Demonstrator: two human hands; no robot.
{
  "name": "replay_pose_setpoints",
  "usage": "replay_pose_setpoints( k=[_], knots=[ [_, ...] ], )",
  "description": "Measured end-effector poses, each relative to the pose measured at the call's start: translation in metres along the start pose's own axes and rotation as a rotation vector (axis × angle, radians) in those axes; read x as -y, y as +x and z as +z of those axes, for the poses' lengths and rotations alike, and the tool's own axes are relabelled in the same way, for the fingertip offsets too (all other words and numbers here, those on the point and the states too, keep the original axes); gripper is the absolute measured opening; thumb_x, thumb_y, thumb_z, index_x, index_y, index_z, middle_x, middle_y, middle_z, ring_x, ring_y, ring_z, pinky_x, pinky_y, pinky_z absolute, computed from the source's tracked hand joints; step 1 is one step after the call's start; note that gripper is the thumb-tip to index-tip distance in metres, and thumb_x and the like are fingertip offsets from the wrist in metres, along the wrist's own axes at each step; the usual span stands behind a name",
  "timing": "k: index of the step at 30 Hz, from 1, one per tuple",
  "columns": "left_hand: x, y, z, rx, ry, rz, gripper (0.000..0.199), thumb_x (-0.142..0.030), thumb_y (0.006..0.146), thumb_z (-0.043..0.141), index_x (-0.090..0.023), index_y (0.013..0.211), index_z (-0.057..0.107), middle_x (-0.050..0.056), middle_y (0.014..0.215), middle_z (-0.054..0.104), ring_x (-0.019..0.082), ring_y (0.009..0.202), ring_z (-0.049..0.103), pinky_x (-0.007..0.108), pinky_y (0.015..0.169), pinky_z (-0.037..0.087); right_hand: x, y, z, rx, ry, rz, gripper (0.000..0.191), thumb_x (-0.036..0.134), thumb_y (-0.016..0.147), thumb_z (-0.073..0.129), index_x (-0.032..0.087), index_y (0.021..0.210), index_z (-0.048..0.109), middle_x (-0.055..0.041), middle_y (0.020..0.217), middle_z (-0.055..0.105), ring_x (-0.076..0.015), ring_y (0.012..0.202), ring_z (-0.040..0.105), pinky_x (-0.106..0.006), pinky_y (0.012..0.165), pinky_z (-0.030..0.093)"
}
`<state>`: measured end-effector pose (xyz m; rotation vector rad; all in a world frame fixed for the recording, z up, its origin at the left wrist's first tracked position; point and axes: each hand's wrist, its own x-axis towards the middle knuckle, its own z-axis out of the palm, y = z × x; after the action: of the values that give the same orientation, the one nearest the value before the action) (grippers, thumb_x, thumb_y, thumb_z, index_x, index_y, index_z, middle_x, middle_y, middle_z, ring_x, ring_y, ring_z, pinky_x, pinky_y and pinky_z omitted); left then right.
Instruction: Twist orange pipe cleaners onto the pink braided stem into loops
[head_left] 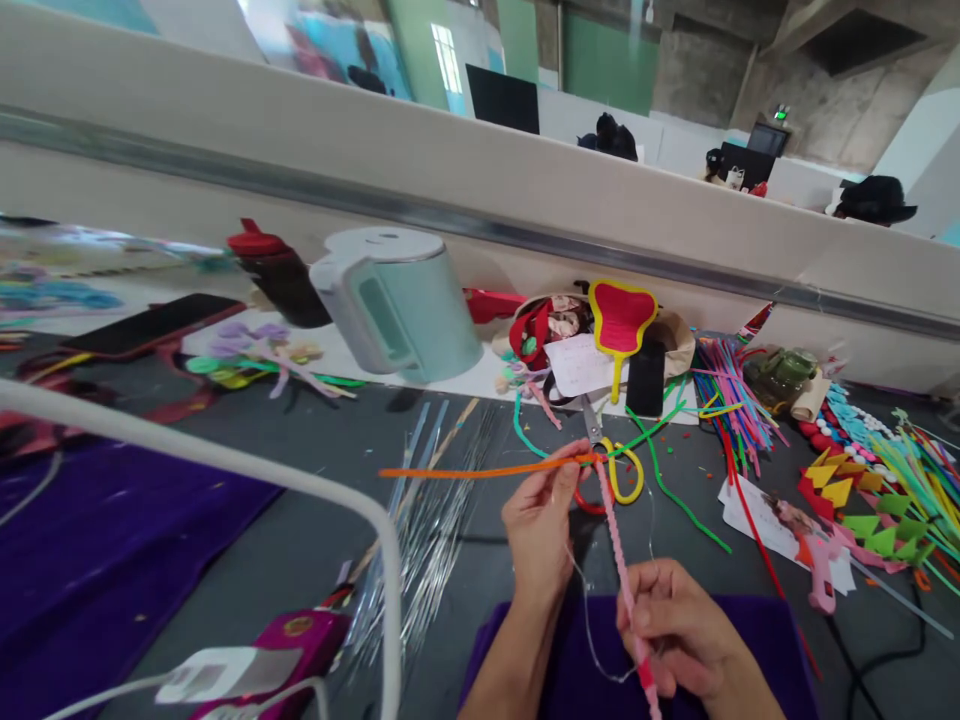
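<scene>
Between thumb and fingers, my left hand (544, 515) pinches an orange pipe cleaner (465, 472) where it meets the top of a pink wrapped stick (613, 525). The orange strand reaches out to the left. Lower down, my right hand (675, 625) is closed round the pink stick, near a red band on it. A thin clear thread (587, 620) loops between the hands. Just behind the left fingertips lie scissors (624, 472) with red and yellow handles, partly hidden. Green pipe cleaners (667, 490) lie to their right.
A pale blue kettle (424, 300) and a dark bottle (281, 275) stand along the partition. Bundled pipe cleaners (739, 390) and a pink glue gun (821, 570) lie right. Silvery sticks (439, 540) are at left, near a white curved tube (330, 485). Purple cloth (577, 670) lies below the hands.
</scene>
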<state>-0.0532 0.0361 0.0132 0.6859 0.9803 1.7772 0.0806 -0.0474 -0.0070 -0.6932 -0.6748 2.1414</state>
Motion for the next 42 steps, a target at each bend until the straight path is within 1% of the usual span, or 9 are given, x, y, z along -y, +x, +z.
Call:
replay_pose_setpoints(
  k=[4,9,12,15,22,30,36,38,42],
  knots=[
    [-0.001,0.003,-0.002,-0.041,0.042,0.073,0.017,-0.031,0.070,0.074,-0.018,0.081,0.074,0.004,0.087,0.075,0.019,0.085,0.068,0.027,0.080,0.052,0.011,-0.001,-0.006,-0.009,0.107,-0.076,0.050,0.032,0.074,0.073,0.017,0.118,0.055,0.0077,0.049,0.054,-0.0029,0.027,0.037,-0.011,0.027,0.031],
    [0.000,0.008,-0.003,-0.131,-0.010,0.035,0.014,-0.027,0.068,0.075,-0.016,0.075,0.069,0.000,0.067,0.071,0.012,0.065,0.065,0.021,0.067,0.051,0.031,-0.005,-0.018,-0.148,0.227,-0.297,0.046,0.055,0.081,0.059,0.020,0.110,0.060,0.0015,0.065,0.060,-0.0041,0.038,0.043,-0.011,0.029,0.032],
    [-0.002,0.007,-0.003,-0.119,-0.074,-0.032,0.017,-0.027,0.067,0.075,-0.016,0.074,0.064,-0.004,0.058,0.065,0.009,0.055,0.060,0.019,0.059,0.048,0.039,-0.007,-0.017,-0.244,0.195,-0.410,0.045,0.048,0.082,0.061,0.019,0.116,0.059,-0.0066,0.089,0.068,-0.0113,0.065,0.061,-0.015,0.043,0.047],
    [-0.005,0.005,-0.001,-0.065,-0.146,-0.097,0.020,-0.027,0.066,0.076,-0.015,0.075,0.063,-0.003,0.059,0.065,0.010,0.056,0.061,0.019,0.057,0.048,0.039,-0.006,-0.013,-0.268,0.083,-0.481,0.044,0.041,0.083,0.062,0.019,0.121,0.056,-0.0118,0.105,0.067,-0.0177,0.082,0.064,-0.021,0.051,0.053],
    [-0.003,-0.003,0.001,0.003,-0.047,-0.040,0.021,-0.026,0.063,0.077,-0.016,0.081,0.070,0.001,0.069,0.071,0.014,0.066,0.065,0.023,0.065,0.050,0.026,0.003,-0.011,-0.377,-0.176,-0.542,0.040,0.035,0.078,0.069,0.021,0.115,0.060,-0.0092,0.103,0.065,-0.0156,0.075,0.062,-0.022,0.051,0.051],
    [0.019,-0.034,0.013,0.396,0.572,0.439,0.007,-0.022,0.076,0.067,-0.023,0.079,0.074,0.003,0.078,0.068,0.018,0.077,0.061,0.030,0.073,0.047,0.017,0.011,-0.013,-0.501,-0.391,-0.696,0.025,0.034,0.077,0.070,0.019,0.096,0.068,-0.0047,0.092,0.066,-0.0122,0.072,0.059,-0.022,0.060,0.051],
    [0.034,-0.043,0.019,0.646,0.781,0.405,0.025,-0.014,0.080,0.058,-0.028,0.096,0.072,0.004,0.086,0.066,0.020,0.087,0.060,0.032,0.077,0.047,0.017,0.019,-0.032,-0.664,-0.136,-0.588,0.030,0.034,0.066,0.078,0.015,0.086,0.067,0.0014,0.068,0.064,-0.0052,0.045,0.050,-0.015,0.041,0.042],
    [0.036,-0.041,0.017,0.627,0.724,0.383,0.025,-0.015,0.080,0.057,-0.027,0.098,0.070,0.004,0.093,0.067,0.020,0.092,0.060,0.033,0.084,0.046,0.019,0.019,-0.035,-0.706,-0.097,-0.611,0.030,0.033,0.064,0.079,0.016,0.084,0.067,0.0008,0.068,0.066,-0.0073,0.049,0.056,-0.017,0.046,0.046],
    [0.041,-0.035,0.013,0.342,0.578,0.248,0.026,-0.021,0.077,0.062,-0.025,0.102,0.068,0.007,0.109,0.064,0.023,0.106,0.056,0.037,0.092,0.043,0.025,0.013,-0.032,-0.741,-0.162,-0.754,0.025,0.033,0.068,0.076,0.017,0.084,0.066,-0.0010,0.070,0.068,-0.0098,0.054,0.059,-0.021,0.052,0.050]
  ],
)
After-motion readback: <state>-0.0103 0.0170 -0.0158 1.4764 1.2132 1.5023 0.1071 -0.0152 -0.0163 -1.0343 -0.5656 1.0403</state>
